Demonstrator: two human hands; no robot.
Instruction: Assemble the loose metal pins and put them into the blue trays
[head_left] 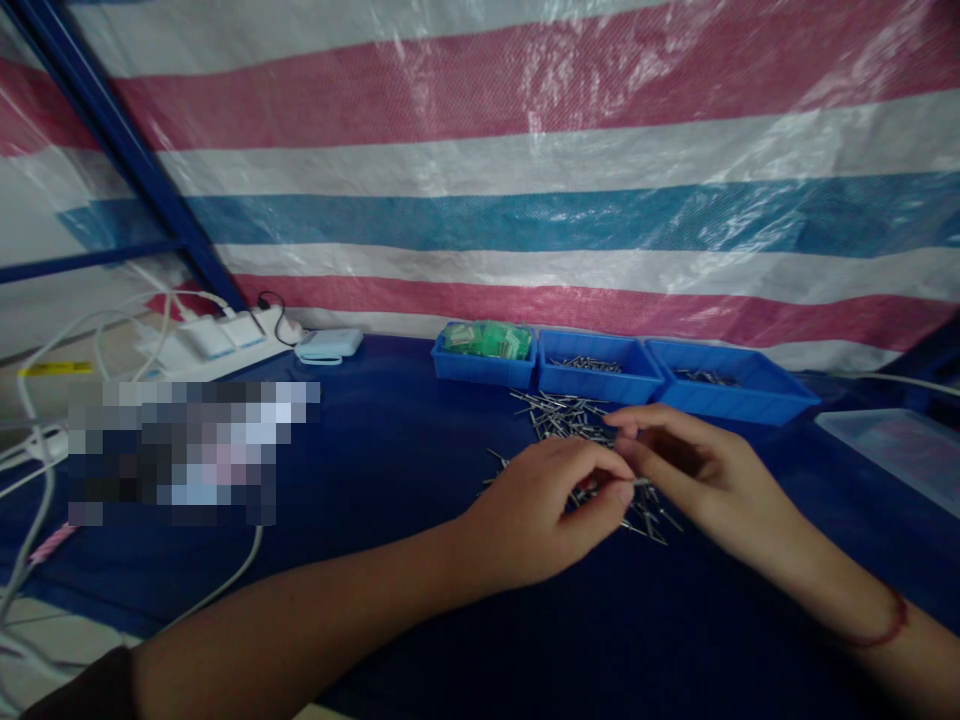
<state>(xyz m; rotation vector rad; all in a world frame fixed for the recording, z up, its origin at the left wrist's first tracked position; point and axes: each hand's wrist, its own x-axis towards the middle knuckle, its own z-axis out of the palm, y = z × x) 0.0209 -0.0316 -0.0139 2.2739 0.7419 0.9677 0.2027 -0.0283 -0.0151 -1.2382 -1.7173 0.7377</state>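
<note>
A loose pile of thin silvery metal pins (559, 412), which look like blind rivets, lies on the dark blue table (360, 460). Over the pile, my left hand (536, 510) has its thumb and forefinger pinched on one blind rivet (640, 482), whose end shows past the fingertips. My right hand (701, 470) is just beside it, thumb and forefinger drawn together. Whatever those right fingertips hold is too small and blurred to make out. Both hands hide part of the pile.
Behind the pile, three blue bins stand in a row: a left bin (480, 372) with green packets, a middle bin (600, 385) and a right bin (735, 400) with metal pins. A clear plastic lid (900, 455) lies right. Left are a light-blue case (330, 346), power strip (232, 335) and cables.
</note>
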